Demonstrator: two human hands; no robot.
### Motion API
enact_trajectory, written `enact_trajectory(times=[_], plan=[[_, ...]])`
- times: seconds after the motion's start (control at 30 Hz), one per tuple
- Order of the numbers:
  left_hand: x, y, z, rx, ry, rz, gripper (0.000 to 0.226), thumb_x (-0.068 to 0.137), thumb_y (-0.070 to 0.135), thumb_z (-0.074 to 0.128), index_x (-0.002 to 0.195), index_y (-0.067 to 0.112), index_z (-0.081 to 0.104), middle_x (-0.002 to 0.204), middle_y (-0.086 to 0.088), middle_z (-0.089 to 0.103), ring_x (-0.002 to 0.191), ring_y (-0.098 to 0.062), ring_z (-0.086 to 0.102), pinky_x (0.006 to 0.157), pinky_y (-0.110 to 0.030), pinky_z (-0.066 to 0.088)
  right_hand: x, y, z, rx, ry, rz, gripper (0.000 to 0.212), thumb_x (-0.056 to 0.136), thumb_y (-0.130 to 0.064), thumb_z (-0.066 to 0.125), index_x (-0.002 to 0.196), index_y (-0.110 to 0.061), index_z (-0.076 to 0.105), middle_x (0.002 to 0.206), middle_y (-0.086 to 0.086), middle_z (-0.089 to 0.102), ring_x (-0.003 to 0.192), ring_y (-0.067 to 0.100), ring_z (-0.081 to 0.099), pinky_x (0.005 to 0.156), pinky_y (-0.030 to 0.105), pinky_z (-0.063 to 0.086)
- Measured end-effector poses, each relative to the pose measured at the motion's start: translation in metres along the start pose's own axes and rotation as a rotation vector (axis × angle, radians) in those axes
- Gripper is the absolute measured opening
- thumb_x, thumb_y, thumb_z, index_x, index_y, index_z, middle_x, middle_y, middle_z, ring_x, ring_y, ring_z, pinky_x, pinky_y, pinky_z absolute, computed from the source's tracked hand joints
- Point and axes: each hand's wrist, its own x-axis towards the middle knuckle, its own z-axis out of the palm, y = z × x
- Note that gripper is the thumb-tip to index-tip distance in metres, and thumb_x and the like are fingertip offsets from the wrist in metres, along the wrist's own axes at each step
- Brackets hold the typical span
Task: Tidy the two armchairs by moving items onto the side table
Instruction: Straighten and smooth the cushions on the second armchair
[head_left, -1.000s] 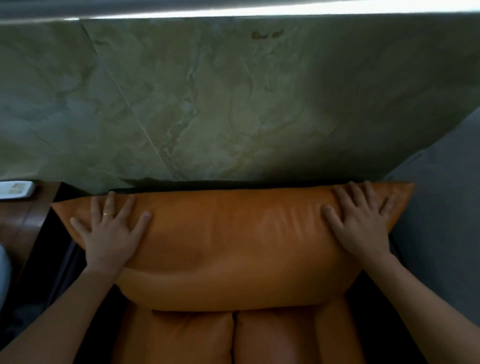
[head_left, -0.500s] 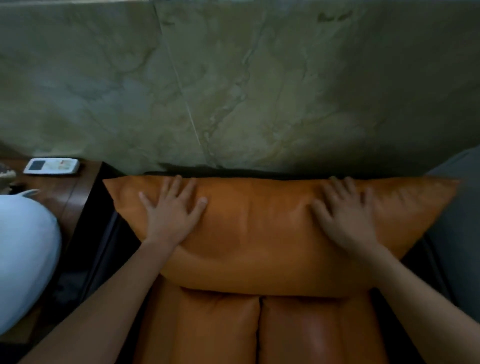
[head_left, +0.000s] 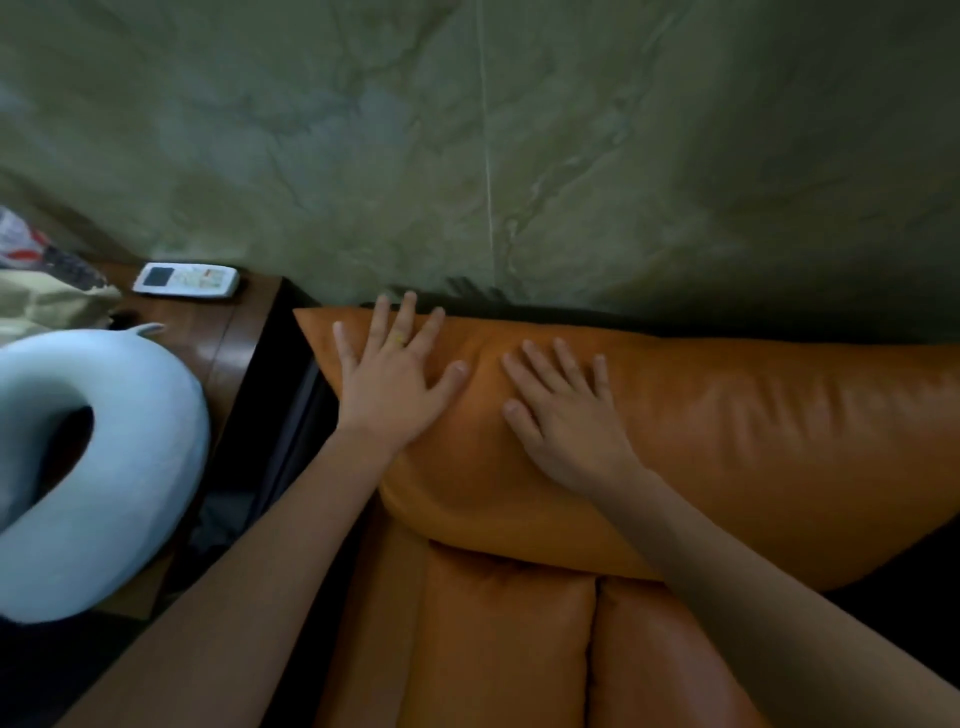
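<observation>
An orange leather cushion (head_left: 753, 415) lies along the back of the orange armchair (head_left: 509, 654), against the marbled wall. My left hand (head_left: 395, 379) rests flat on the cushion's left end, fingers spread, a ring on one finger. Just to its right, my right hand (head_left: 561, 415) also lies flat on the cushion, fingers apart. Neither hand grips anything. To the left stands the wooden side table (head_left: 218, 332), with a white remote control (head_left: 186, 279) at its back edge and a pale blue neck pillow (head_left: 135, 467) on it.
A greenish marbled wall (head_left: 519, 156) fills the upper view. On the side table's far left lie a beige cloth (head_left: 47, 301) and a red-and-white package (head_left: 21, 241). A dark gap (head_left: 270, 415) separates table and armchair.
My right hand has slid left along the cushion, from its right end to close beside my left hand. The view has swung left, bringing the side table and neck pillow further in.
</observation>
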Motion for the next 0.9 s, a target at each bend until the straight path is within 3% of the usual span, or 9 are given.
enact_trajectory(times=[0.07,0.17,0.27,0.37,0.47,0.53,0.67,0.9], plan=[[-0.004,-0.033,-0.001,-0.062,0.033,-0.094,0.083,0.091,0.077,0.034,0.159,0.033,0.019,0.17,0.004,0.006,0.156,-0.019,-0.006,0.119,-0.062,-0.006,0.018,-0.028,0.015,0.01,0.006,-0.063,0.062,0.101,-0.064,0.012,0.158,-0.041,0.009,0.169,-0.012,0.008,0.156,0.016,-0.008,0.117,0.051,-0.021],[0.002,-0.061,0.009,-0.391,-0.095,-0.146,0.093,0.089,0.074,0.047,0.162,0.025,0.014,0.17,0.005,0.004,0.156,-0.016,-0.005,0.126,-0.049,0.003,0.043,-0.049,0.032,-0.039,0.033,-0.038,0.063,0.101,-0.062,0.014,0.159,-0.039,0.012,0.169,-0.01,0.012,0.156,0.022,-0.003,0.118,0.057,-0.015],[0.013,-0.059,0.017,-0.532,-0.148,-0.153,0.094,0.089,0.071,0.052,0.162,0.026,0.014,0.17,0.005,0.005,0.156,-0.017,-0.002,0.126,-0.042,0.004,0.051,-0.042,0.034,-0.054,0.006,-0.025,0.064,0.1,-0.064,0.012,0.16,-0.04,0.009,0.169,-0.01,0.011,0.156,0.021,-0.004,0.118,0.053,-0.018],[0.014,-0.052,0.01,-0.399,-0.184,-0.167,0.095,0.089,0.076,0.045,0.162,0.027,0.01,0.17,0.007,0.001,0.156,-0.018,-0.005,0.123,-0.06,0.005,0.047,-0.023,0.015,-0.054,-0.038,-0.053,0.065,0.099,-0.068,0.012,0.159,-0.042,0.012,0.169,-0.011,0.012,0.156,0.015,-0.003,0.12,0.045,-0.016],[0.008,-0.037,0.002,-0.065,-0.163,-0.158,0.083,0.094,0.076,0.024,0.161,0.03,0.005,0.169,0.011,-0.001,0.156,-0.02,-0.008,0.111,-0.076,-0.001,0.028,0.021,-0.014,-0.085,-0.057,0.084,0.066,0.098,-0.068,0.012,0.159,-0.041,0.018,0.168,-0.009,0.017,0.156,0.018,0.004,0.123,0.048,-0.012],[-0.004,-0.004,0.003,0.016,-0.137,-0.031,0.077,0.097,0.07,0.016,0.161,0.029,0.007,0.17,0.007,0.002,0.156,-0.023,-0.006,0.113,-0.074,-0.002,0.005,0.061,-0.035,-0.14,-0.046,0.199,0.066,0.099,-0.066,0.012,0.157,-0.039,0.025,0.165,-0.006,0.027,0.155,0.02,0.014,0.124,0.052,-0.007],[-0.03,0.105,0.022,-0.047,-0.306,0.274,0.068,0.1,0.064,0.022,0.16,0.039,0.004,0.17,0.011,-0.004,0.155,-0.022,-0.013,0.111,-0.075,-0.007,-0.049,0.147,-0.068,-0.264,-0.031,0.295,0.064,0.099,-0.067,0.011,0.156,-0.043,0.026,0.164,-0.008,0.03,0.155,0.021,0.016,0.123,0.058,-0.004],[-0.022,0.271,0.051,-0.113,-0.291,0.356,0.077,0.092,0.079,0.013,0.159,0.041,0.008,0.17,0.009,0.003,0.156,-0.027,0.0,0.112,-0.075,-0.007,-0.13,0.278,-0.121,-0.231,0.18,0.591,0.069,0.095,-0.074,0.019,0.153,-0.039,0.031,0.167,0.001,0.022,0.156,0.025,0.005,0.118,0.066,-0.009]])
